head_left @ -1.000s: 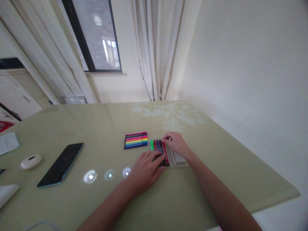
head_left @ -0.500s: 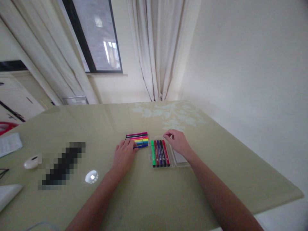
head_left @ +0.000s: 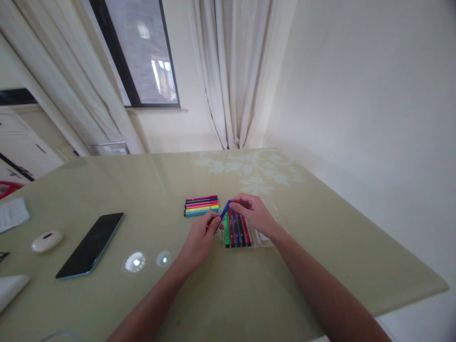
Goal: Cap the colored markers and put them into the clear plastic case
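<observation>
A blue marker [head_left: 224, 215] is held at a slant between my two hands, above the left side of a clear plastic case. My left hand [head_left: 201, 235] pinches its lower end. The fingers of my right hand [head_left: 253, 213] close on its upper end. Inside the open case [head_left: 253, 244] several markers [head_left: 238, 230] lie side by side, green at the left and red at the right; my right hand hides part of their tops. Left of the case, several loose markers [head_left: 201, 206] in pink, black, yellow and light blue lie in a stack of rows on the table.
A dark phone [head_left: 90, 244] lies at the left of the table [head_left: 320, 275], with a white rounded device [head_left: 47, 241] beyond it. White paper or cloth [head_left: 13, 214] is at the far left edge. Curtains [head_left: 231, 71] and a wall stand behind the table.
My left hand has picked up the blue marker from the loose row and brought it right, over the case's edge. My right hand has moved left and taken hold of its upper end.
</observation>
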{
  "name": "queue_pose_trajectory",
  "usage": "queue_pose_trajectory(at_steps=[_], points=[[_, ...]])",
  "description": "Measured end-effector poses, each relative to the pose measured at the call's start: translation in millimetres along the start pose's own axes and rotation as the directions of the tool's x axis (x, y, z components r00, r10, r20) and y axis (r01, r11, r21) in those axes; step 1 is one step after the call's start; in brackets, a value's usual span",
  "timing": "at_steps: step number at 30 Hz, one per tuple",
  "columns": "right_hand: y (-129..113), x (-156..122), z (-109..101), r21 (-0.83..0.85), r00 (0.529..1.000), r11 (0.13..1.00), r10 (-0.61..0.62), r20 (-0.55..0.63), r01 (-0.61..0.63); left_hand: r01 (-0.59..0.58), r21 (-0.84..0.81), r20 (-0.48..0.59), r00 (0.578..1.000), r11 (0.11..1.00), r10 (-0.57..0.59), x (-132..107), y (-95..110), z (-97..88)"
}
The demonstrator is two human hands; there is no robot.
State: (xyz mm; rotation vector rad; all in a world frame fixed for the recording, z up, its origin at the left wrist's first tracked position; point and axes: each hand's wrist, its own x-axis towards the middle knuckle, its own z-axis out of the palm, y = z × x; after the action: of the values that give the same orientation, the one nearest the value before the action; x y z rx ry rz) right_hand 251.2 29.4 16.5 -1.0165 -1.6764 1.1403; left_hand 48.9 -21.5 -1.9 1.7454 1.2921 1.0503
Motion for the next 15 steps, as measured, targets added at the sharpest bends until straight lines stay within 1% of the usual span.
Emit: queue_pose_trajectory(at_steps=[2,6,8,12,15], points=[[-1.2,-0.7,1.6,0.069,1.0,0.997,0.019,-0.001,-0.019,-0.007,-0.03,0.024,1.0,1.0,0.007,-2.9,2.0,3.6],[-2.2,-0.1,0.6,0.165,0.997,0.985,0.051,-0.058,-0.041,0.019,-0.121,0.063,0.998,0.992,-0.011,-5.3,1.4,5.9],[-2.7,0.4,-0.1,0.214,0.995,0.975,0.077,-0.069,-0.061,0.018,-0.147,0.07,0.997,0.989,-0.008,-5.3,1.0,6.6],[-4.8,0.0,1.5,0.28,0.99,0.955,0.121,-0.069,-0.097,-0.005,-0.162,0.078,0.997,0.987,0.018,-4.2,1.3,7.4],[-5.4,0.1,2.1,0.292,0.988,0.952,0.126,-0.087,-0.096,-0.009,-0.149,0.097,0.995,0.989,0.024,-4.7,1.7,8.0]])
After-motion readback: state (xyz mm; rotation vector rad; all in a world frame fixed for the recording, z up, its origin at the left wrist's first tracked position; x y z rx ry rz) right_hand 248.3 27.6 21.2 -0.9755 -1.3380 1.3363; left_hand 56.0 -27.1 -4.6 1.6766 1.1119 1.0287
